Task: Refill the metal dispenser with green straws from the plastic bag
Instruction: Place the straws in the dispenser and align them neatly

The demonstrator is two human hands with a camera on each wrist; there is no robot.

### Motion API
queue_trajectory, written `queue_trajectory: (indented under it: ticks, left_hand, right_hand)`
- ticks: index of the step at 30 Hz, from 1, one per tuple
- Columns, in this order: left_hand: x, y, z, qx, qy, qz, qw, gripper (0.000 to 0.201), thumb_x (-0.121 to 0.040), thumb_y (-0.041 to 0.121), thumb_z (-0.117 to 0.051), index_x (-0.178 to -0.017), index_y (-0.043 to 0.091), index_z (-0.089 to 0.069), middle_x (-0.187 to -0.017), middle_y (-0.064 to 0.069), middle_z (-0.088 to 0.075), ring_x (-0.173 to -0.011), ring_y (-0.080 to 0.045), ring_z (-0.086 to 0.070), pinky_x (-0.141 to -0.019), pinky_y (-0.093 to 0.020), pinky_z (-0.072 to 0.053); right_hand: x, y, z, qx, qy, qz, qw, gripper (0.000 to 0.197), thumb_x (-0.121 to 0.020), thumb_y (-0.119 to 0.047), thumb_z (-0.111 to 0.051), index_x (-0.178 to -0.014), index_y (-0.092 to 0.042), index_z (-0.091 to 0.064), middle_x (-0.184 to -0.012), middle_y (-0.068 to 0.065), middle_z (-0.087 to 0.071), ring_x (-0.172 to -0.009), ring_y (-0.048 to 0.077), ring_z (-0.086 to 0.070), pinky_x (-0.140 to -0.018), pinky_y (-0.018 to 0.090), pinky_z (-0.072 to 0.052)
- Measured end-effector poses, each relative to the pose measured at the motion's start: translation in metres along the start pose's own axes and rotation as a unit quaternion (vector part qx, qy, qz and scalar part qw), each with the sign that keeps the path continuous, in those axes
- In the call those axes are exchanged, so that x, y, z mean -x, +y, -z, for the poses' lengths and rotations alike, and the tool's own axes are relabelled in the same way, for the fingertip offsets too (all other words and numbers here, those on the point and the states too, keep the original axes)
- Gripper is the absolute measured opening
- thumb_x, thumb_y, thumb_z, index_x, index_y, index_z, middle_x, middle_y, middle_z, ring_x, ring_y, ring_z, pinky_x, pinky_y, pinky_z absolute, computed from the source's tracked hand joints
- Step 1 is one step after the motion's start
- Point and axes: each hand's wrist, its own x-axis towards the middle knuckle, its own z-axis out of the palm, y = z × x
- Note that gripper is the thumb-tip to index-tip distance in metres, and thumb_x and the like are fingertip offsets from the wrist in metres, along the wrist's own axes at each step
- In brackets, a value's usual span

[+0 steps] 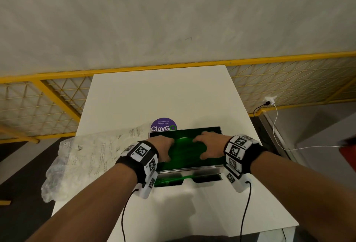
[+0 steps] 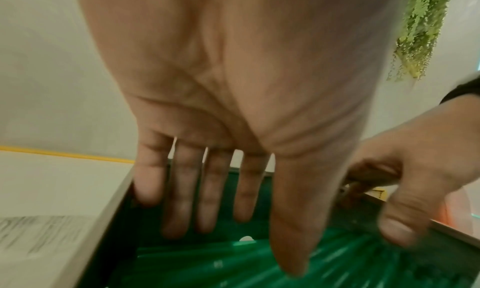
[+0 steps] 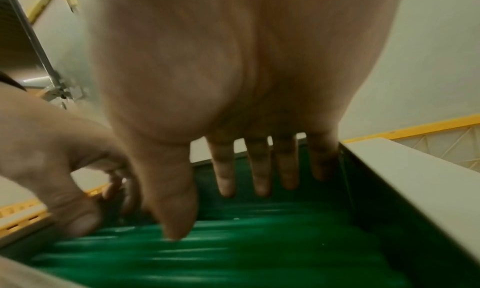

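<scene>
The metal dispenser [image 1: 189, 170] stands open-topped on the white table [image 1: 173, 95], filled with green straws [image 1: 185, 153]. Both my hands reach down into it. My left hand [image 1: 163, 148] is over the left part of the straws, fingers straight and spread in the left wrist view [image 2: 205, 200], tips down toward the green straws [image 2: 233, 263]. My right hand [image 1: 209, 147] is over the right part, its fingers likewise extended [image 3: 259, 169] above the green straws [image 3: 233, 251]. Neither hand holds anything. More straws show in the front slot [image 1: 169, 181]. The clear plastic bag [image 1: 82, 163] lies crumpled to the left.
A purple round sticker [image 1: 163, 125] lies on the table behind the dispenser. A yellow mesh fence [image 1: 289, 80] runs behind the table. A white cable and plug [image 1: 269, 100] hang at the right. The table's near edge falls off at the bottom right.
</scene>
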Motion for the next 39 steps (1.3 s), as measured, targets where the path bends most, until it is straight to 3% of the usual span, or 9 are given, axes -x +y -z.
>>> queue_trajectory:
  ticks: [4,8,12,17,21,26,29,33,39]
  left_hand:
    - [0.0,0.002,-0.003,0.02,0.054,-0.013,0.998,0.026,-0.087,0.025,-0.057,-0.108,0.009,-0.057,-0.112,-0.012,-0.061,-0.102,-0.028,-0.059,-0.085,-0.035,-0.048]
    - [-0.003,0.007,-0.016,-0.028,-0.037,-0.011,0.999,0.029,-0.088,0.022,-0.053,-0.111,0.007,-0.061,-0.113,-0.014,-0.063,-0.104,-0.031,-0.06,-0.087,-0.037,-0.051]
    - [-0.004,0.001,-0.022,-0.032,0.053,0.023,0.998,0.051,-0.086,0.025,-0.058,-0.134,0.016,-0.043,-0.127,-0.013,-0.044,-0.12,-0.033,-0.045,-0.096,-0.046,-0.046]
    - [-0.003,0.004,-0.021,-0.028,0.086,0.014,0.996,0.034,-0.088,0.027,-0.053,-0.118,0.009,-0.055,-0.119,-0.015,-0.052,-0.113,-0.032,-0.049,-0.089,-0.042,-0.047]
    - [-0.004,0.008,-0.028,-0.012,-0.045,-0.01,0.999,0.03,-0.089,0.027,-0.05,-0.104,0.007,-0.066,-0.101,-0.012,-0.067,-0.089,-0.028,-0.061,-0.083,-0.037,-0.053]
    - [-0.006,0.001,-0.023,0.045,0.099,-0.003,0.994,0.044,-0.077,0.025,-0.069,-0.116,0.013,-0.052,-0.114,-0.01,-0.053,-0.101,-0.03,-0.058,-0.086,-0.041,-0.051]
    - [-0.009,-0.001,-0.023,0.04,0.066,0.02,0.997,0.054,-0.076,0.024,-0.072,-0.122,0.01,-0.046,-0.117,-0.013,-0.053,-0.105,-0.034,-0.058,-0.088,-0.042,-0.051]
    - [-0.013,0.003,-0.031,-0.001,0.018,0.019,1.0,0.036,-0.082,0.017,-0.064,-0.114,0.006,-0.054,-0.115,-0.015,-0.062,-0.104,-0.032,-0.062,-0.088,-0.039,-0.053]
    - [-0.017,0.005,-0.027,-0.007,0.034,0.042,0.999,0.029,-0.087,0.007,-0.055,-0.116,0.004,-0.053,-0.119,-0.018,-0.058,-0.108,-0.035,-0.06,-0.09,-0.04,-0.051]
  right_hand:
    - [0.003,-0.006,-0.005,-0.02,0.031,0.011,0.999,0.029,-0.09,-0.027,-0.056,-0.117,-0.017,-0.056,-0.123,0.006,-0.054,-0.107,0.021,-0.053,-0.092,0.031,-0.044]
    - [-0.001,-0.014,-0.015,0.023,-0.038,0.007,0.999,0.033,-0.091,-0.02,-0.048,-0.12,-0.014,-0.062,-0.125,0.009,-0.061,-0.113,0.027,-0.057,-0.097,0.034,-0.047]
    - [-0.007,-0.014,-0.018,0.001,-0.014,-0.006,1.0,0.043,-0.092,-0.024,-0.051,-0.135,-0.017,-0.049,-0.134,0.009,-0.054,-0.121,0.027,-0.052,-0.098,0.032,-0.043]
    - [-0.006,-0.011,-0.018,0.003,-0.026,-0.009,1.0,0.026,-0.092,-0.019,-0.048,-0.106,-0.006,-0.067,-0.112,0.013,-0.065,-0.104,0.03,-0.061,-0.088,0.036,-0.05]
    - [-0.006,-0.011,-0.024,0.018,-0.065,-0.002,0.998,0.033,-0.092,-0.019,-0.047,-0.12,-0.011,-0.062,-0.121,0.012,-0.062,-0.109,0.029,-0.058,-0.09,0.034,-0.048]
    - [-0.014,-0.004,-0.012,-0.032,0.083,0.001,0.996,0.047,-0.084,-0.017,-0.063,-0.129,-0.019,-0.049,-0.128,0.008,-0.048,-0.114,0.026,-0.051,-0.094,0.035,-0.046]
    - [-0.019,0.0,-0.016,0.038,0.065,-0.015,0.997,0.063,-0.084,-0.02,-0.063,-0.14,-0.019,-0.035,-0.136,0.012,-0.039,-0.123,0.032,-0.042,-0.098,0.044,-0.045]
    - [-0.023,0.0,-0.028,0.117,-0.005,-0.054,0.992,0.063,-0.088,-0.028,-0.058,-0.143,-0.019,-0.029,-0.141,0.013,-0.038,-0.127,0.034,-0.042,-0.105,0.051,-0.036]
    - [-0.025,0.0,-0.033,0.116,0.035,-0.072,0.99,0.048,-0.095,-0.029,-0.049,-0.138,-0.013,-0.035,-0.138,0.013,-0.041,-0.126,0.033,-0.043,-0.102,0.05,-0.035]
